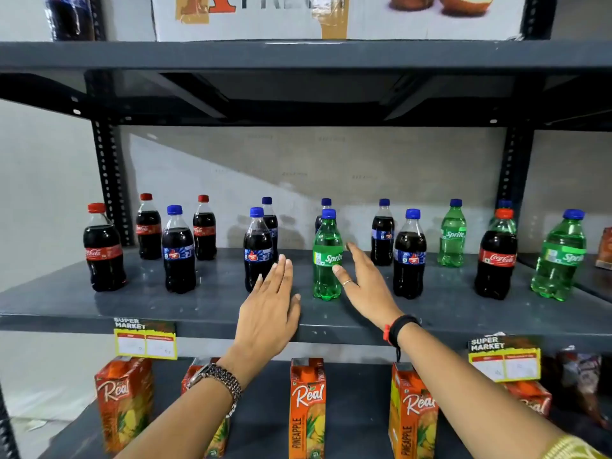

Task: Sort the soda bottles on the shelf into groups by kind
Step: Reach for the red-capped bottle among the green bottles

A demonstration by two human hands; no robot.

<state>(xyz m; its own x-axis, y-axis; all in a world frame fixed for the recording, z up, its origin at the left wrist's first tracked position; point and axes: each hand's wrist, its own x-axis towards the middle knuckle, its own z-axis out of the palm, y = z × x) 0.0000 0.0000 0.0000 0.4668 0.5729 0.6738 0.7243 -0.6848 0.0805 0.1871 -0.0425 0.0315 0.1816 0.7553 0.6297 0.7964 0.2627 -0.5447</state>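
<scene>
Soda bottles stand mixed on the grey shelf point(132, 303). Red-capped Coca-Cola bottles point(104, 250) are at the left, with one more point(495, 260) at the right. Dark blue-capped cola bottles point(178, 253) are spread across the middle. Green Sprite bottles stand in the centre point(327, 260) and at the right point(559, 260). My left hand point(270, 313) hovers flat and open beside a blue-label cola bottle point(257, 250). My right hand point(364, 286) is open, its thumb touching the centre Sprite bottle, holding nothing.
The shelf above point(298, 58) carries a white carton point(331, 18). Below, several Real pineapple juice cartons point(306, 412) stand on the lower shelf. Yellow supermarket price tags point(145, 341) hang on the shelf's front edge. Black uprights point(111, 183) frame the bay.
</scene>
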